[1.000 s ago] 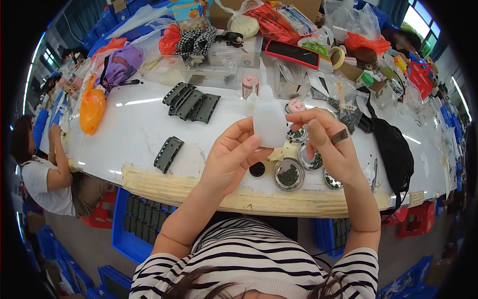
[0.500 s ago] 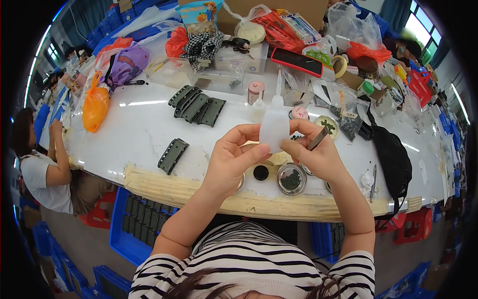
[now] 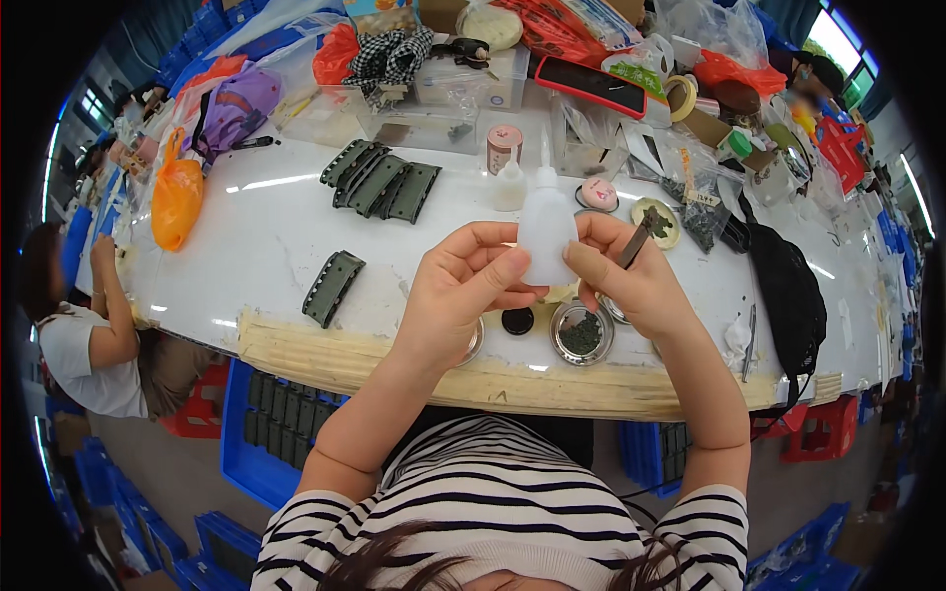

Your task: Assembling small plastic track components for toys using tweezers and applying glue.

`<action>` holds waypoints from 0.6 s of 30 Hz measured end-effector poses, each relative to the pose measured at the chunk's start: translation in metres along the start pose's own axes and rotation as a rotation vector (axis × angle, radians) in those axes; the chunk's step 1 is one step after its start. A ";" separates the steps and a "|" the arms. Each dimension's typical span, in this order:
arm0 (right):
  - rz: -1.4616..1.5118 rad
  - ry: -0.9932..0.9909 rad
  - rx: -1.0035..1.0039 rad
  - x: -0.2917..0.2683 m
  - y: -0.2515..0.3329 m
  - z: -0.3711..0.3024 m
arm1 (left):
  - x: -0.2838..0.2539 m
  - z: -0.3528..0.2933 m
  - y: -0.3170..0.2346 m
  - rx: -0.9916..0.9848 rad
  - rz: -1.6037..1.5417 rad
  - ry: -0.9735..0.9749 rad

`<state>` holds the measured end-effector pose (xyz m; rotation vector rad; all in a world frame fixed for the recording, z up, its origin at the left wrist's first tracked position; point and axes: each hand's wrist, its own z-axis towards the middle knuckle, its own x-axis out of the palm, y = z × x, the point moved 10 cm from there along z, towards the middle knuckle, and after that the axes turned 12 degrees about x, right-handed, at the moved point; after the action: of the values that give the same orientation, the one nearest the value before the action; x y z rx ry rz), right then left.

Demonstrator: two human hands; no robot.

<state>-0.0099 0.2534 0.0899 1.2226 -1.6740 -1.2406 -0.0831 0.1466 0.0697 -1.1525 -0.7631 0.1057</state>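
Note:
A translucent white squeeze bottle point(image 3: 547, 236) with a long thin nozzle stands upright between my hands, above the table's near side. My left hand point(image 3: 455, 291) is closed on its left side, thumb across the front. My right hand point(image 3: 636, 286) pinches the right side and also holds dark metal tweezers point(image 3: 638, 241), pointing up and away. Beneath the hands are a round metal dish point(image 3: 556, 345) with small dark green bits point(image 3: 581, 336) and a black round cap point(image 3: 517, 321). Left of my left hand lies one dark green curved part point(image 3: 333, 288); several similar parts point(image 3: 389, 189) lie together farther back.
A smaller nozzle bottle point(image 3: 509, 189), a pink tin point(image 3: 504, 148) and a red-edged phone point(image 3: 591, 87) are beyond the hands. A black bag point(image 3: 783, 295) lies right. Bags and boxes crowd the far side. At far left sits another person point(image 3: 84, 315); a blue crate point(image 3: 241, 458) is below the table.
The view has shifted slightly, so the table things sit a little higher in the picture. Both hands still hold the bottle, and my left fingers have shifted slightly at its base.

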 end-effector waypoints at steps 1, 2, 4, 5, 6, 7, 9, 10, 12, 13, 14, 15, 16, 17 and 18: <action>0.012 0.007 0.008 0.001 -0.001 0.001 | -0.001 0.000 0.001 -0.001 0.005 0.009; 0.025 0.014 0.016 0.002 -0.002 0.001 | -0.003 0.000 0.002 -0.003 0.009 0.019; 0.024 0.030 -0.002 0.004 0.000 0.002 | -0.001 0.000 0.000 0.026 0.026 0.025; 0.023 0.039 -0.012 0.005 0.000 0.002 | 0.003 0.000 -0.006 0.054 0.040 0.019; 0.067 0.060 -0.032 0.006 0.003 0.000 | 0.004 0.000 -0.011 0.085 0.053 0.014; 0.111 0.082 -0.053 0.007 0.005 -0.002 | 0.004 0.001 -0.013 0.106 0.065 0.018; 0.174 0.090 -0.096 0.004 0.006 -0.005 | 0.002 0.001 -0.015 0.146 0.088 0.029; 0.193 0.076 -0.117 0.000 0.005 -0.006 | -0.001 0.001 -0.015 0.148 0.095 0.015; 0.270 0.055 -0.142 -0.007 0.004 -0.009 | -0.008 -0.002 -0.017 0.154 0.110 -0.015; 0.329 0.048 -0.145 -0.010 0.004 -0.011 | -0.012 -0.003 -0.020 0.178 0.168 -0.030; 0.369 0.069 -0.160 -0.017 0.000 -0.012 | -0.018 -0.004 -0.022 0.201 0.226 -0.044; 0.408 0.086 -0.174 -0.024 -0.004 -0.013 | -0.023 -0.004 -0.023 0.223 0.282 -0.056; 0.431 0.054 -0.174 -0.032 -0.007 -0.015 | -0.027 -0.003 -0.025 0.257 0.406 -0.051; 0.454 0.021 -0.175 -0.038 -0.009 -0.018 | -0.032 -0.001 -0.026 0.292 0.531 -0.046; 0.477 -0.007 -0.176 -0.044 -0.013 -0.020 | -0.034 0.001 -0.029 0.327 0.659 -0.043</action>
<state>0.0250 0.2882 0.0832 0.6601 -1.6917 -1.0632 -0.1180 0.1193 0.0776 -1.0480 -0.3581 0.7792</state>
